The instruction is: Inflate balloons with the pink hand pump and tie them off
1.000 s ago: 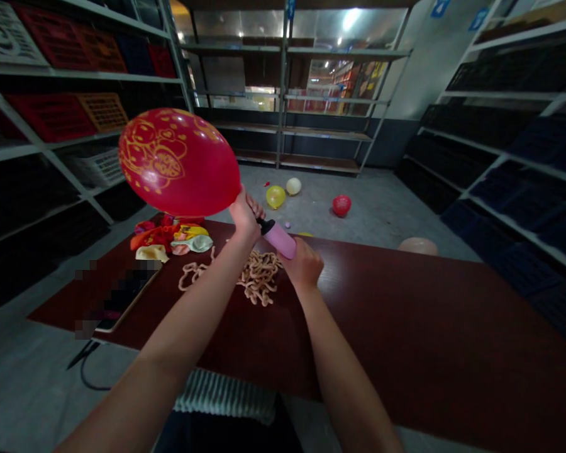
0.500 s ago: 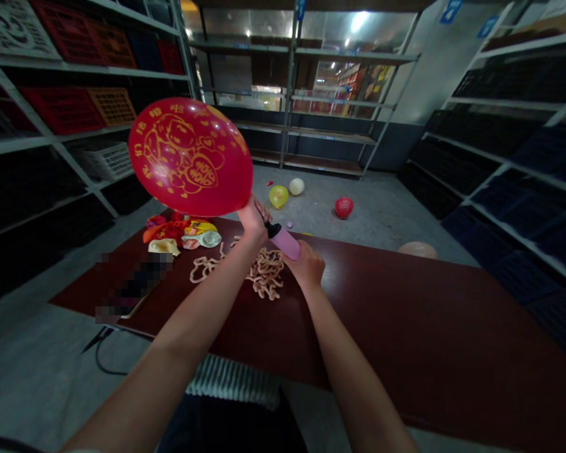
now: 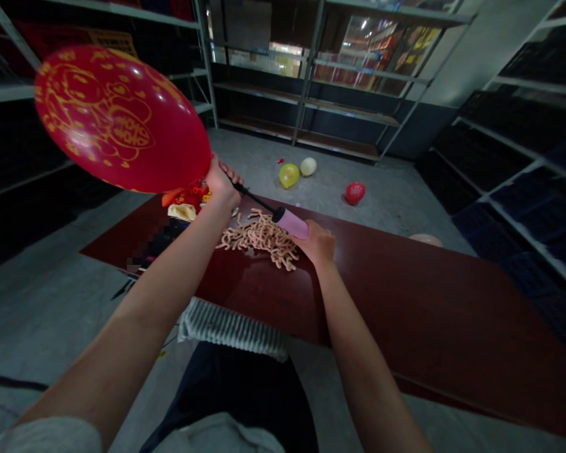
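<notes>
A large inflated red balloon (image 3: 122,126) with yellow printed figures and hearts fills the upper left. My left hand (image 3: 221,179) is closed round its neck, where the black end of a balloon pump (image 3: 291,223) meets it; the nozzle itself is hidden by the fingers. My right hand (image 3: 318,242) grips the far end of the pump's pink barrel. A thin black rod shows between the barrel and my left hand. Beneath the pump, a heap of tan, knobbly, wavy strands (image 3: 261,238) lies on the dark red table (image 3: 405,296).
Limp balloons (image 3: 183,212) and a blurred-out dark object (image 3: 158,242) lie at the table's left. Yellow (image 3: 289,175), white (image 3: 308,167) and red (image 3: 355,192) balloons rest on the floor beyond. Metal shelving (image 3: 306,94) stands behind, and stacked dark crates (image 3: 495,176) line the right.
The balloon and my left hand have moved left and up in view, away from my right hand. The black rod now shows drawn out of the pink barrel. The view has tilted downward.
</notes>
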`<action>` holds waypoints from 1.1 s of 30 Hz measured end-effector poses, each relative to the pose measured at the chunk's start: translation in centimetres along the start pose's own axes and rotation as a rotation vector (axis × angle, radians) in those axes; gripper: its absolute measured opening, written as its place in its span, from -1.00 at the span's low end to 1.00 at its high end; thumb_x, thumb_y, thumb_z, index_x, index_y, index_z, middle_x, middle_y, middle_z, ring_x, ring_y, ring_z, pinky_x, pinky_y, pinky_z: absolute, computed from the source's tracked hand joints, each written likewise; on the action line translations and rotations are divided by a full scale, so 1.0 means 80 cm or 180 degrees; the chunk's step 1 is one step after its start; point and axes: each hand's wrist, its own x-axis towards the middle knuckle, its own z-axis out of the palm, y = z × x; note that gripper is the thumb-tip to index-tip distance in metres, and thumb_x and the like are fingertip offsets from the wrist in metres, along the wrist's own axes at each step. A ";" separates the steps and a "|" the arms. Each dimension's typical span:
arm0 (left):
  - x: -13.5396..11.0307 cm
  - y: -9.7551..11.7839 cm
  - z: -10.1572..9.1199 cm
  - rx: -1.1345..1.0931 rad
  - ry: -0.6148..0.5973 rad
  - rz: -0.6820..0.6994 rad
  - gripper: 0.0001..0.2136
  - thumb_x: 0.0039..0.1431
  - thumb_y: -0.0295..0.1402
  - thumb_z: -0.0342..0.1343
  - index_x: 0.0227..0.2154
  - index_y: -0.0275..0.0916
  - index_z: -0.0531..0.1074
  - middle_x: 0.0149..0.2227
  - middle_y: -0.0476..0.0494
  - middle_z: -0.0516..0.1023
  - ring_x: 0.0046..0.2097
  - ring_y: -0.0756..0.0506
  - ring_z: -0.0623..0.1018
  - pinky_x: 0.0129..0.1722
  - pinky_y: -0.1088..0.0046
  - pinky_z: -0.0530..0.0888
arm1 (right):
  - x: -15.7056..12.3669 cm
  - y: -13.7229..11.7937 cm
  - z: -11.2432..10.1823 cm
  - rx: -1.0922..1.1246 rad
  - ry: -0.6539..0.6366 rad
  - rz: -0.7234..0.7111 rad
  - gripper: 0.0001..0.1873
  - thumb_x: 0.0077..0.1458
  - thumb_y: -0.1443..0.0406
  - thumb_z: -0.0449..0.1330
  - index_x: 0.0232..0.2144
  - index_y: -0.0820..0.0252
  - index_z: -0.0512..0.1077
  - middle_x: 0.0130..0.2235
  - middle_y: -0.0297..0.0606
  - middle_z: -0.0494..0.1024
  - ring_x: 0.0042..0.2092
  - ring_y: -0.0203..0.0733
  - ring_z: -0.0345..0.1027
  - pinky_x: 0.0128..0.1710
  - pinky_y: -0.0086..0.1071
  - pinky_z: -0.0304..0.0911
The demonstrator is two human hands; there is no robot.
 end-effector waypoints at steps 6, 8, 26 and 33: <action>-0.010 0.038 0.071 0.0386 -0.0222 0.0167 -0.52 0.44 -0.18 -0.12 -0.63 -0.20 -0.01 -0.73 0.09 -0.04 -0.71 0.03 0.01 -0.64 0.46 0.01 | -0.001 0.000 0.000 0.0267 0.0160 0.0063 -0.56 0.05 -0.05 0.21 -0.23 0.18 0.46 -0.32 -0.18 0.63 -0.31 -0.10 0.51 -0.34 -0.34 0.17; -0.014 0.033 0.095 0.0413 -0.0405 0.0096 -0.50 0.39 -0.13 -0.04 -0.64 -0.18 -0.01 -0.76 0.08 -0.02 -0.72 0.02 0.03 -0.68 0.44 0.00 | -0.002 0.001 0.002 0.0351 0.0209 0.0182 -0.54 0.03 -0.07 0.21 -0.24 0.18 0.46 -0.35 -0.17 0.62 -0.34 -0.08 0.51 -0.36 -0.33 0.18; -0.062 -0.162 0.108 0.0689 -0.0548 -0.0262 -0.53 0.31 -0.11 0.10 -0.64 -0.19 0.12 -0.75 0.10 0.02 -0.76 0.06 0.09 -0.73 0.49 0.04 | 0.005 0.012 -0.004 0.0564 -0.0045 0.1047 -0.48 0.05 -0.13 0.15 -0.20 0.17 0.43 -0.36 -0.16 0.61 -0.36 -0.05 0.49 -0.39 -0.34 0.11; -0.044 -0.144 0.085 0.0717 -0.0335 -0.0266 -0.48 0.30 -0.10 0.11 -0.67 -0.20 0.05 -0.75 0.11 0.00 -0.76 0.08 0.04 -0.72 0.48 -0.01 | 0.007 0.005 -0.006 0.0413 -0.0137 0.0873 -0.50 0.05 -0.13 0.16 -0.20 0.14 0.43 -0.31 -0.18 0.62 -0.34 -0.07 0.49 -0.38 -0.33 0.11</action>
